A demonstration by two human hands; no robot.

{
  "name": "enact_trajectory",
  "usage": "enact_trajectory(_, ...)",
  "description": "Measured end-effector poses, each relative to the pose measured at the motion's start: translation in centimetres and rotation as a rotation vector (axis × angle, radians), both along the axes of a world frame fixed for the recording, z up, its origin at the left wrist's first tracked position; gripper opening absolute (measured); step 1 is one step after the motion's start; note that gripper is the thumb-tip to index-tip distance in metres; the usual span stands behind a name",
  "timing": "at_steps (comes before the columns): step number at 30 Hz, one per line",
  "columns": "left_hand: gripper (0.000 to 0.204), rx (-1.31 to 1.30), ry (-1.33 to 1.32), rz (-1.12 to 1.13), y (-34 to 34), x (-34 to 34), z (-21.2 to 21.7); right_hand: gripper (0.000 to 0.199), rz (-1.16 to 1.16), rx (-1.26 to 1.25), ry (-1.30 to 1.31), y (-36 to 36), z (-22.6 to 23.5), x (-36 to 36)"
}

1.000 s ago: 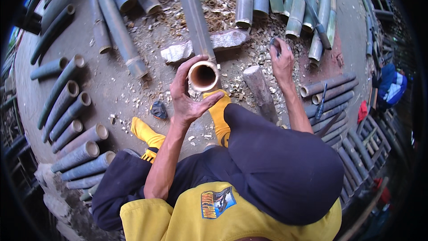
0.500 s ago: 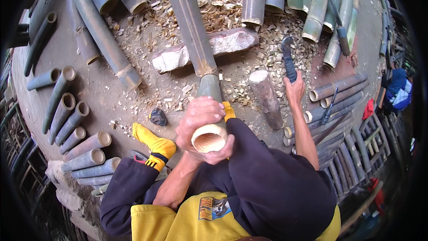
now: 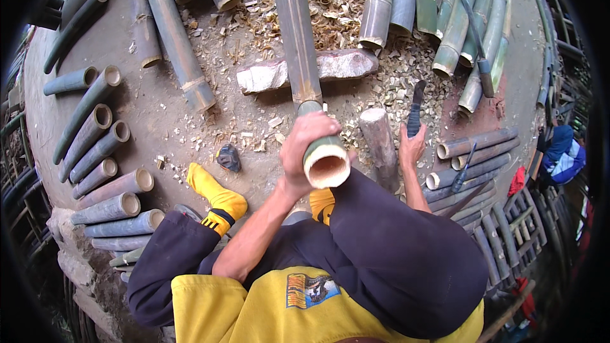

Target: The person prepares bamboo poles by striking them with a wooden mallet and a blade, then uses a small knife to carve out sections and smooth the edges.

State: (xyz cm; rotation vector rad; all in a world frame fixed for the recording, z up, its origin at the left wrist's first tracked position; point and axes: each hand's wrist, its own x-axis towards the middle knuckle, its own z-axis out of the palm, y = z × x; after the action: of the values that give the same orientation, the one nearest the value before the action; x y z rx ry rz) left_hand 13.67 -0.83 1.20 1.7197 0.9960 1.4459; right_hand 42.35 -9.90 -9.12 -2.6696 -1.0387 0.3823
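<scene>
My left hand (image 3: 304,146) is closed around a short green bamboo tube (image 3: 319,142), its pale cut mouth tilted toward me. The tube's far end lines up with a long grey bamboo pole (image 3: 295,32); whether the two are joined I cannot tell. Beneath the pole lies a split wooden block (image 3: 346,63). My right hand (image 3: 412,148) grips the dark wrapped handle of a knife (image 3: 416,105), its dark blade pointing away from me. Just left of that hand is a short upright-leaning log (image 3: 379,140).
Cut bamboo tubes (image 3: 136,181) lie in a row at left. Longer bamboo poles (image 3: 454,44) lie at the far right, with a long-bladed knife (image 3: 485,67) on them. More bamboo pieces (image 3: 480,143) are stacked at right. Wood chips (image 3: 273,13) cover the ground ahead.
My left hand and the tube have moved farther from me, and the tube's mouth tips lower. In my right hand the knife's blade has turned. The whole view has shifted slightly.
</scene>
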Motion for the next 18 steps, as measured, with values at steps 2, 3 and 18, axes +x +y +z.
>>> enact_trajectory(2, 0.039, -0.091, -0.127, -0.025, 0.5, 0.5, 0.2, 0.052, 0.008, -0.006, -0.017, -0.6, -1.1, 1.2)
enact_trajectory(3, 0.039, -0.116, -0.13, -0.003, 0.3, 0.0, 0.7, 0.052, 0.02, -0.028, -0.029, -0.3, -1.8, 0.8)
enact_trajectory(18, 0.041, -0.272, -0.306, 0.132, 8.3, -5.9, 12.1, 0.047, 0.027, -0.024, -0.066, -1.6, -2.7, 1.6)
